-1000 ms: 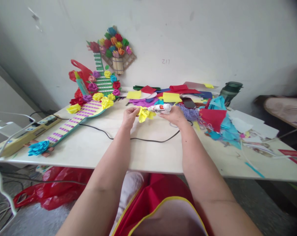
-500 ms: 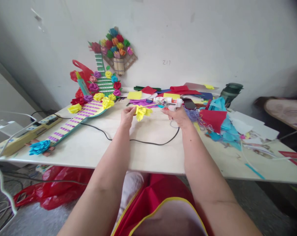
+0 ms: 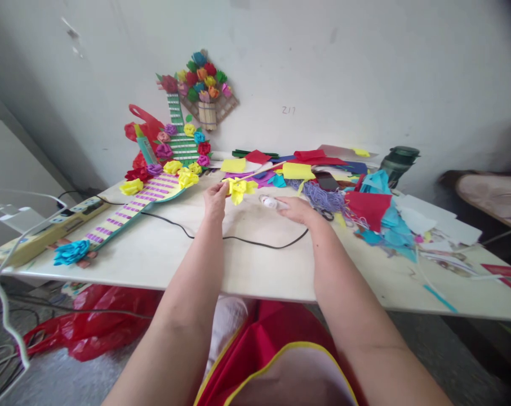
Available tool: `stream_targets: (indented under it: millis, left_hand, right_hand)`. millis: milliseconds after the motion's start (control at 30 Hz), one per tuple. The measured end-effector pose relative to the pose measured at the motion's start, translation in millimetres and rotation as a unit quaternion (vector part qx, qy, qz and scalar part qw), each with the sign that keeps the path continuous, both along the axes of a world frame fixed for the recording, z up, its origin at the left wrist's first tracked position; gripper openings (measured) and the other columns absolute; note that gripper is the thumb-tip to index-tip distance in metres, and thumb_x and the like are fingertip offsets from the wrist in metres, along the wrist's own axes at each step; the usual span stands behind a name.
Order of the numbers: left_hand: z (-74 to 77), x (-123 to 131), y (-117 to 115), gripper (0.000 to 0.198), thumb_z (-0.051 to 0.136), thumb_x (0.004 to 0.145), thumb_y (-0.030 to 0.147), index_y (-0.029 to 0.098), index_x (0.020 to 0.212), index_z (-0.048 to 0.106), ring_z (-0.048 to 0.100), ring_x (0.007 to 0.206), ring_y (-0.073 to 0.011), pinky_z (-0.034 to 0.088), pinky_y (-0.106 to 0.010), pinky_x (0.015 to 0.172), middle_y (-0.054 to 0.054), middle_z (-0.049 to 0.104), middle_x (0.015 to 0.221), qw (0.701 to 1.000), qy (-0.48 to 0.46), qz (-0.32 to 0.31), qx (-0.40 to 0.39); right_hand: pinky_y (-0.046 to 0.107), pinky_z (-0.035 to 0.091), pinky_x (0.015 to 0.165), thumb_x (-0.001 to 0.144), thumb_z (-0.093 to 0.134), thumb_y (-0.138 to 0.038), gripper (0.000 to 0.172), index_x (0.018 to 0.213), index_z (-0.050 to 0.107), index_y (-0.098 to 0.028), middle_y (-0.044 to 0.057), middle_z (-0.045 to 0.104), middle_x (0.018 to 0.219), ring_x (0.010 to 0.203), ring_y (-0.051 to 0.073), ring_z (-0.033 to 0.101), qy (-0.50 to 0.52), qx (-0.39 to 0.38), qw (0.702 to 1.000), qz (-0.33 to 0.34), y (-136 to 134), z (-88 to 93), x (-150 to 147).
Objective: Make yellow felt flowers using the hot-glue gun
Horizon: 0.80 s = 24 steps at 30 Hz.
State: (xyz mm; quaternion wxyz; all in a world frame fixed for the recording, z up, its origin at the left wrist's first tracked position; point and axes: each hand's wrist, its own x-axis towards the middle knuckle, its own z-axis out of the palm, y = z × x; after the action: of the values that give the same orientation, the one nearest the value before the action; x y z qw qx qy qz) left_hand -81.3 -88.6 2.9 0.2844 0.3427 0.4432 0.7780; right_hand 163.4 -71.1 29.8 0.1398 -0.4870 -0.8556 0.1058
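In the head view, my left hand (image 3: 215, 202) is closed on a yellow paper flower (image 3: 240, 190) at its near end. A thin wooden stick (image 3: 263, 171) runs from the flower up to the right. My right hand (image 3: 298, 210) is wrapped around a white glue gun (image 3: 272, 202), low over the table and apart from the flower. The gun is turned so that much of its body is hidden by the hand. A black cord (image 3: 259, 245) curves across the tabletop below both hands.
On the left lie a guitar-shaped craft piece (image 3: 130, 210) with paper flowers and a power strip (image 3: 48, 232). Coloured paper (image 3: 297, 171), purple string (image 3: 323, 197), blue scraps (image 3: 392, 225) and a dark bottle (image 3: 399, 163) stand or lie at the back and right.
My right hand has lowered the glue gun from beside the stick and turned it. The flower in my left hand has shifted slightly left, its stick now angled upward.
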Motion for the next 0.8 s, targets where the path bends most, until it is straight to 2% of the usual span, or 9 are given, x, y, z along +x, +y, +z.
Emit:
stream_targets:
  millis: [133,267,400,467,567,633,733,800]
  left_hand:
    - [-0.3,5.6,0.5,0.036,0.085,0.055,0.046,0.016,0.068,0.071,0.063,0.067,-0.0154,0.050,-0.028,0.068,-0.003,0.068,0.066,0.998,0.023,-0.056,0.010]
    - [-1.4,10.2,-0.9,0.042,0.086,0.051,0.052,0.016,0.068,0.072,0.061,0.065,-0.0154,0.048,-0.029,0.067,-0.003,0.067,0.065,0.992,0.070,-0.100,0.012]
    - [-2.0,12.3,-2.5,0.046,0.087,0.049,0.055,0.016,0.068,0.072,0.059,0.063,-0.0143,0.047,-0.028,0.065,-0.003,0.067,0.065,0.988,0.096,-0.121,0.005]
    - [-1.9,12.7,-2.9,0.047,0.087,0.046,0.056,0.017,0.067,0.072,0.058,0.062,-0.0139,0.047,-0.028,0.065,-0.003,0.067,0.064,0.988,0.097,-0.122,-0.001]
    - [-1.7,13.0,-3.2,0.049,0.087,0.044,0.057,0.017,0.067,0.072,0.057,0.061,-0.0136,0.046,-0.028,0.065,-0.002,0.067,0.063,0.987,0.099,-0.124,-0.012]
    - [-1.7,13.3,-3.5,0.048,0.087,0.045,0.056,0.016,0.067,0.071,0.057,0.061,-0.0137,0.046,-0.028,0.065,-0.002,0.067,0.063,0.986,0.103,-0.130,-0.016]
    - [-1.6,14.4,-4.0,0.043,0.086,0.050,0.052,0.016,0.068,0.071,0.059,0.063,-0.0146,0.046,-0.029,0.066,-0.003,0.066,0.064,0.983,0.114,-0.141,-0.017]
    - [-1.4,15.5,-4.5,0.039,0.086,0.053,0.049,0.016,0.068,0.071,0.059,0.063,-0.0149,0.046,-0.029,0.065,-0.003,0.066,0.063,0.982,0.121,-0.146,-0.018]
  right_hand:
    - [0.035,0.049,0.096,0.090,0.059,-0.034,0.052,0.142,0.056,-0.028,0.008,0.065,0.136,0.122,0.028,0.062,-0.078,0.003,0.997,0.026,-2.5,-7.5,-14.5]
    - [0.034,0.044,0.101,0.093,0.051,-0.023,0.054,0.147,0.049,-0.022,0.013,0.061,0.140,0.126,0.027,0.058,-0.141,0.009,0.989,0.035,0.6,-13.3,-20.2]
    - [0.034,0.044,0.101,0.092,0.054,-0.027,0.053,0.144,0.053,-0.024,0.013,0.060,0.138,0.129,0.028,0.053,-0.155,0.030,0.987,0.039,0.9,-14.0,-17.8]
    - [0.036,0.045,0.098,0.089,0.057,-0.031,0.049,0.138,0.060,-0.025,0.013,0.062,0.135,0.128,0.030,0.052,-0.145,0.062,0.987,0.036,-2.9,-10.9,-16.5]
    - [0.036,0.045,0.089,0.090,0.051,-0.028,0.034,0.113,0.075,-0.020,0.013,0.068,0.121,0.117,0.029,0.056,-0.094,0.135,0.986,-0.002,-10.9,-3.4,-16.9]
    - [0.036,0.044,0.084,0.093,0.046,-0.029,0.034,0.102,0.077,-0.017,0.014,0.070,0.110,0.108,0.029,0.057,-0.040,0.186,0.981,-0.027,-14.7,1.0,-18.2]
    - [0.040,0.041,0.088,0.093,0.049,-0.031,0.032,0.104,0.075,-0.016,0.015,0.069,0.110,0.108,0.031,0.054,0.030,0.273,0.962,-0.010,-14.8,3.5,-20.0]
    - [0.043,0.038,0.093,0.091,0.053,-0.030,0.030,0.109,0.073,-0.016,0.015,0.068,0.114,0.109,0.032,0.053,0.051,0.300,0.952,0.019,-12.5,2.6,-20.8]
